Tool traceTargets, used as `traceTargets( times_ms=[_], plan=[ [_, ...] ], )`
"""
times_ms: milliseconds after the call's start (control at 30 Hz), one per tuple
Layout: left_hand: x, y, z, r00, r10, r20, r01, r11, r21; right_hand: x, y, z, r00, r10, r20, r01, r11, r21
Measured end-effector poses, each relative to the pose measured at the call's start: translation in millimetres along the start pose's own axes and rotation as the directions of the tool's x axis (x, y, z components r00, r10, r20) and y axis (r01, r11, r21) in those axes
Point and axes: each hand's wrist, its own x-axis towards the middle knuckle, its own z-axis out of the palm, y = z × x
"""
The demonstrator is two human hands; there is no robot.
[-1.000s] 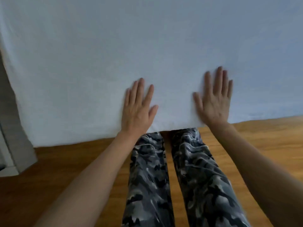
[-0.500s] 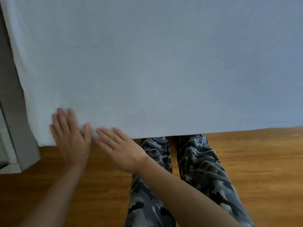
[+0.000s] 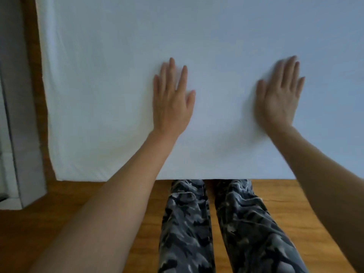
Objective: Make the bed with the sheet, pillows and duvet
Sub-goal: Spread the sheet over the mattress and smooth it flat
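Smoothing the sheet [image 3: 197, 46] flat over the bed.

Spread white and taut across the mattress to its near edge and left corner above the wooden floor [image 3: 295, 203]. Soft, light, prone to creasing; best pinched at hem or corner. Left hand [image 3: 171, 103] and right hand [image 3: 279, 97] pressed flat, fingers straight, clasping nothing.

Your left hand [image 3: 171, 103] and right hand [image 3: 280, 95] lie flat, fingers straight, on a white cloth sheet [image 3: 118, 75], matt and smooth across the top with a faintly nubbly weave showing along its left edge. Below it the floor [image 3: 285, 198] is warm-toned wood with visible grain and a soft sheen. Your trousers [image 3: 244, 233] are a grey camouflage-print cloth, creased and dull.
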Motion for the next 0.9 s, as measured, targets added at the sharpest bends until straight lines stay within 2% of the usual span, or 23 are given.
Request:
traceTargets(
  times_ms=[33,100,167,233,333,467,500,533,633,733,833,900],
  plan=[
    [1,-20,1,0.999,-0.043,0.006,0.043,0.999,0.032,-10,-23,10,0.998,-0.055,0.007,0.055,0.998,-0.005],
    [-9,-68,-1,0.988,-0.151,-0.028,0.153,0.985,0.085,-39,-78,33,0.962,-0.269,0.040,0.269,0.963,0.017],
    [-29,-117,-10,0.949,-0.306,-0.075,0.312,0.946,0.092,-73,-134,56,0.861,-0.499,0.097,0.497,0.867,0.051],
    [-53,-156,-21,0.880,-0.465,-0.099,0.472,0.879,0.071,-104,-181,72,0.750,-0.637,0.178,0.636,0.768,0.067],
    [-81,-190,-34,0.764,-0.638,-0.098,0.643,0.765,0.028,-136,-226,82,0.595,-0.736,0.322,0.759,0.646,0.076],
    [-85,-187,-44,0.655,-0.751,-0.079,0.752,0.658,-0.023,-147,-234,73,0.477,-0.799,0.366,0.823,0.552,0.133],
    [-81,-183,-46,0.640,-0.761,-0.102,0.763,0.645,-0.028,-145,-230,67,0.476,-0.811,0.340,0.824,0.547,0.151],
    [-75,-170,-47,0.654,-0.747,-0.120,0.750,0.661,-0.029,-141,-218,58,0.514,-0.803,0.300,0.807,0.572,0.149],
    [-47,-95,-39,0.801,-0.588,-0.113,0.585,0.808,-0.065,-115,-148,25,0.694,-0.696,0.182,0.668,0.718,0.197],
    [-5,10,-13,0.940,-0.330,-0.083,0.321,0.941,-0.109,-66,-48,-3,0.839,-0.534,0.100,0.511,0.839,0.187],
    [41,109,14,0.991,-0.120,-0.053,0.115,0.989,-0.088,-8,47,-26,0.945,-0.324,0.030,0.319,0.940,0.118],
    [59,183,41,0.998,-0.055,0.002,0.055,0.995,-0.084,20,123,-41,0.966,-0.256,0.044,0.253,0.965,0.070]
  ],
)
